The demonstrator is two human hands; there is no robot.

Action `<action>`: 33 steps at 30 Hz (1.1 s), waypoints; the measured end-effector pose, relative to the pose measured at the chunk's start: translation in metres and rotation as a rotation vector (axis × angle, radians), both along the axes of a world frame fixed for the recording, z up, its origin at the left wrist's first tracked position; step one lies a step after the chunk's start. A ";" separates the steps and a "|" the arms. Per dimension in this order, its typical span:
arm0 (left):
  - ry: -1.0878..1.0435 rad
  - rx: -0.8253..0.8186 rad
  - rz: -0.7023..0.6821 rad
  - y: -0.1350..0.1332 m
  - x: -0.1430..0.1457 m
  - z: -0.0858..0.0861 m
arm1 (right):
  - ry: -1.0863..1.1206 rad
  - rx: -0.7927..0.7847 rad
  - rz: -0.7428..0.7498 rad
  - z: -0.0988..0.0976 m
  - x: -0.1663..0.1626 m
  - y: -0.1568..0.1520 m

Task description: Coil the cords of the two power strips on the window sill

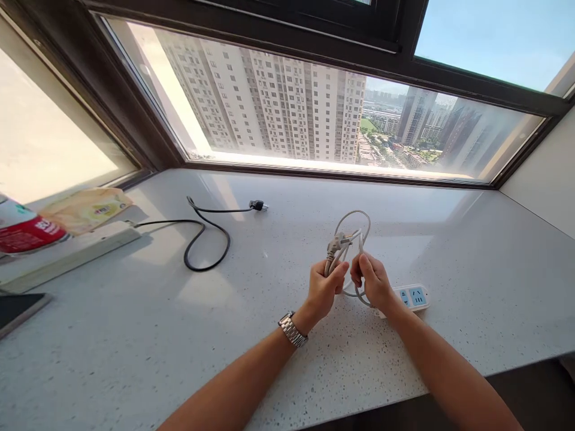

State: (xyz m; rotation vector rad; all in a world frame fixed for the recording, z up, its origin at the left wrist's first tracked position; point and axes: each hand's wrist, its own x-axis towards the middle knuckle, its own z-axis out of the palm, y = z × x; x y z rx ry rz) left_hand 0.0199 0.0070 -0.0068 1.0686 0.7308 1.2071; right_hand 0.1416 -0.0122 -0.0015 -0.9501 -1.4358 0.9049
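My left hand (324, 291), with a metal watch (292, 329) on the wrist, is closed around a coiled grey-white power cord (354, 230). The cord's plug (336, 243) sticks up just above that hand. My right hand (372, 281) pinches the same cord right beside the left hand. The cord loops up above both hands and runs down to a white power strip (412, 297) lying on the speckled white windowsill counter (269, 311), partly hidden behind my right wrist.
A black cable (203, 236) with a plug (258, 205) lies at the left middle, running from a long white box (72, 251). A yellow packet (87, 208) and a red-white package (22, 230) sit at far left. A dark flat object (15, 308) lies at the left edge. The window (314, 108) backs the counter.
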 end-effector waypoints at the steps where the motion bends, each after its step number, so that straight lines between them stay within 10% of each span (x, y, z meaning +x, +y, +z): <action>1: -0.019 -0.034 -0.033 -0.004 0.004 0.003 | -0.119 0.044 -0.030 0.000 -0.001 -0.001; 8: -0.050 -0.174 0.009 -0.002 0.001 0.021 | -0.749 0.192 0.007 0.011 -0.002 -0.006; 18: 0.077 0.088 0.142 0.008 -0.016 0.030 | -0.699 0.030 0.251 0.021 0.007 -0.007; 24: -0.171 0.185 0.146 0.002 -0.036 0.088 | -1.059 0.165 0.153 0.026 0.021 -0.004; 29: -0.401 0.103 0.336 0.003 -0.075 0.155 | -1.251 0.004 -0.085 0.009 0.065 0.005; 33: -0.458 0.061 0.469 0.000 -0.107 0.178 | -1.292 -0.051 -0.156 0.004 0.123 0.005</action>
